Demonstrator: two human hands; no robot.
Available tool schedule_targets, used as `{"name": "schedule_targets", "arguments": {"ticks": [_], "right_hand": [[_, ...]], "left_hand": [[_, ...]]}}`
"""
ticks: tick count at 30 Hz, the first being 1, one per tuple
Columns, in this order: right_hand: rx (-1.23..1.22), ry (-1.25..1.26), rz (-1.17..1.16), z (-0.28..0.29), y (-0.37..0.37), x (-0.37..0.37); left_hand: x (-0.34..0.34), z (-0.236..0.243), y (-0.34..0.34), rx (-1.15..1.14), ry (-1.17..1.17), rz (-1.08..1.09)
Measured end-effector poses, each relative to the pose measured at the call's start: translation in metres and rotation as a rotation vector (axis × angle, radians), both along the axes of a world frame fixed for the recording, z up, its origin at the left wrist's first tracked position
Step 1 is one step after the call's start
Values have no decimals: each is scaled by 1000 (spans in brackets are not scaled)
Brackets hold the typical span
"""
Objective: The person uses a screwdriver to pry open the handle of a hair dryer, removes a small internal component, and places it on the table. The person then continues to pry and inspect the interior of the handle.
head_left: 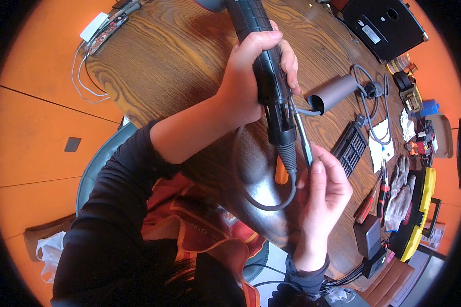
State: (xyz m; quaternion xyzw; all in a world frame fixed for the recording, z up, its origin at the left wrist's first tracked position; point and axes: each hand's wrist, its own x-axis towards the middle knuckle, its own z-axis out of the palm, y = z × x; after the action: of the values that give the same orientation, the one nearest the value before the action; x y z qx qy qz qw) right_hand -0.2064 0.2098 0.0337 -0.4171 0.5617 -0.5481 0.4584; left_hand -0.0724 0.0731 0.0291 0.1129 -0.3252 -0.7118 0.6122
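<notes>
Left hand: the left hand (256,77) is closed round the black ribbed handle of a hair dryer (269,77), which is held up over the wooden tabletop (179,56) with its cord end turned toward the person.
Right hand: the right hand (325,187) is pinched, thumb against fingers, on the lower end of a slim screwdriver (303,138); the other fingers are loosely curled.
Tool position: the screwdriver shaft is laid along the handle, its upper end meeting the handle just below the left fingers; whether the tip sits in a screw cannot be told.
Cord: a grey cord (264,197) is looped from the handle's strain relief down toward the lap.
Already off: a brownish tubular nozzle piece (333,94) lies apart on the tabletop, and a black vent grille (351,148) lies just beside it, so part of the dismantling is judged done.
Left to do: the handle shell is seen closed and whole, so its opening is judged not yet done.
Nearby: pliers with red grips (373,199), work gloves (399,189) and a yellow-and-black toolbox (420,215) are set at the right edge.
</notes>
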Motion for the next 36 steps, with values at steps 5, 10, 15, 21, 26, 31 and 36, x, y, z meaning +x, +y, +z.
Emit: {"name": "schedule_targets", "arguments": {"ticks": [5,10,15,21,26,31,36], "right_hand": [[18,-13,113,8,-4,-10],[-93,88,52,3,-3,-10],[-349,538,15,-2,-6,-14],[-681,1148,15,4,-7,-23],[-403,776,40,1,-8,-25],[-105,363,145,-4,-7,-24],[-243,442,41,-6,-9,-23]], "left_hand": [[-2,-2,1,-122,-11,14],[-2,-4,3,-202,-93,60],[-4,-4,5,-215,-73,100],[-5,-3,5,-8,-21,44],[-5,-2,6,-64,-75,27],[-5,-4,7,-128,-81,60],[-7,-6,6,-25,-49,60]]}}
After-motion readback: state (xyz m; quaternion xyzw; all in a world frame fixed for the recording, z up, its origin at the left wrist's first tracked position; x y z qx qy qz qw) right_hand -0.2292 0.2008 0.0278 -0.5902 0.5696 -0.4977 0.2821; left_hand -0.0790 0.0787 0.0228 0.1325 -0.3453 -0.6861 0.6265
